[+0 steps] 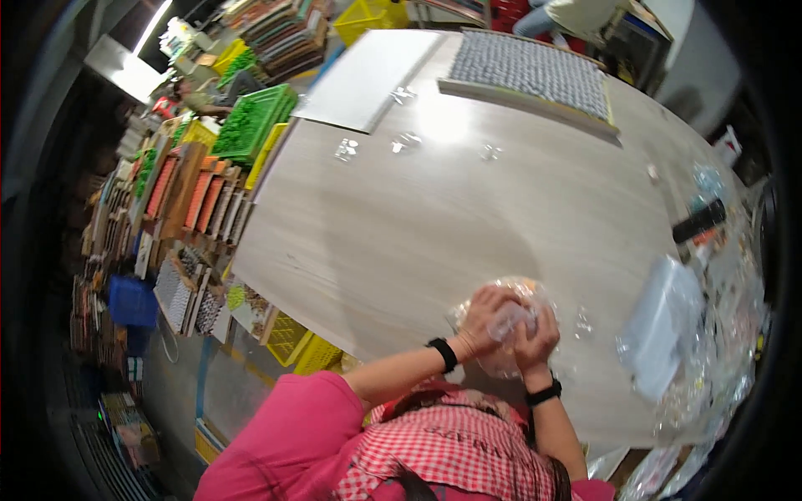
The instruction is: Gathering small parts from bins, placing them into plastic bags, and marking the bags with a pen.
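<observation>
Close to the table's near edge, both hands come together over a see-through plastic bag (499, 365). My left hand (479, 324) curls its fingers round the bag's left side. From the other side my right hand (537, 341) grips it, thumb toward the middle. Between them bulges a pale, translucent bunched part (510, 321); whether it is the bag's own plastic or something inside, I cannot tell. Crinkled plastic also shows beyond the fingers. A small shiny see-through packet (584, 321) lies to the right of my right hand.
Several small see-through packets (406, 143) are scattered across the far table (359, 225). A white board (368, 79) and a tray of grey knobbly pieces (530, 73) lie at the back. Flat plastic bags (668, 326) and a black object (699, 221) are at right; crates (255, 121) stand left.
</observation>
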`<state>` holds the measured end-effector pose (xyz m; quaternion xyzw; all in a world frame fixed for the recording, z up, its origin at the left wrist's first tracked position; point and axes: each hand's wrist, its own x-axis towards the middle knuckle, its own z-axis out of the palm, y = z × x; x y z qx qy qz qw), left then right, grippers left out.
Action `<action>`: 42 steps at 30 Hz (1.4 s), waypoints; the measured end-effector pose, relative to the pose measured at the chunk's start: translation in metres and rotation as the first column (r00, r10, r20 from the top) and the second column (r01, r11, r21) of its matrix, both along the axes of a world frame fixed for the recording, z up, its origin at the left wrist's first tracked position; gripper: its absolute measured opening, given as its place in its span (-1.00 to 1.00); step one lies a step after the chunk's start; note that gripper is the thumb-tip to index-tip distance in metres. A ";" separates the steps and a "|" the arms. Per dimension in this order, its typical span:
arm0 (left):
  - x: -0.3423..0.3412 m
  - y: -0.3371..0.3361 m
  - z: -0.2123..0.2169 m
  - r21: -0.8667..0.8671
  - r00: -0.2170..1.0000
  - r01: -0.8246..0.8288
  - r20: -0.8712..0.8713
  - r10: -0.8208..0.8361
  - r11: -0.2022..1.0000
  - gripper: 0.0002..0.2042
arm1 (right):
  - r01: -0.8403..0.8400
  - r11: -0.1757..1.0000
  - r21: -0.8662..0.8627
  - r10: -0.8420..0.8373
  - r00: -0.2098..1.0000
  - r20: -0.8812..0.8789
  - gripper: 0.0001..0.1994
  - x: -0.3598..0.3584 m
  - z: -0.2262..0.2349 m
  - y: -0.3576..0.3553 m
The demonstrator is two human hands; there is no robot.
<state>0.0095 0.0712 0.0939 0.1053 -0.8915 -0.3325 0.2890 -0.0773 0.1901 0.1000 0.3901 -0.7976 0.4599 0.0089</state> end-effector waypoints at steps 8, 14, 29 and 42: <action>-0.002 0.003 -0.003 -0.002 0.998 -0.037 0.042 0.037 0.999 -0.77 | -0.038 0.999 0.010 0.038 0.998 0.048 -0.68 -0.001 0.006 -0.006; -0.003 0.003 -0.010 0.028 0.999 -0.034 0.040 0.033 0.999 -0.76 | -0.022 0.997 0.068 0.018 0.998 0.053 -0.68 -0.002 -0.002 -0.004; -0.005 -0.014 -0.001 0.259 0.992 0.127 -0.055 -0.116 0.958 -0.69 | 0.025 0.994 -0.109 0.033 0.862 0.505 -0.75 -0.023 -0.008 0.002; 0.044 0.012 0.091 0.834 0.796 0.531 -0.552 -0.250 -0.150 -0.67 | 0.475 0.546 -0.690 0.779 0.015 0.627 -0.72 0.015 0.098 0.041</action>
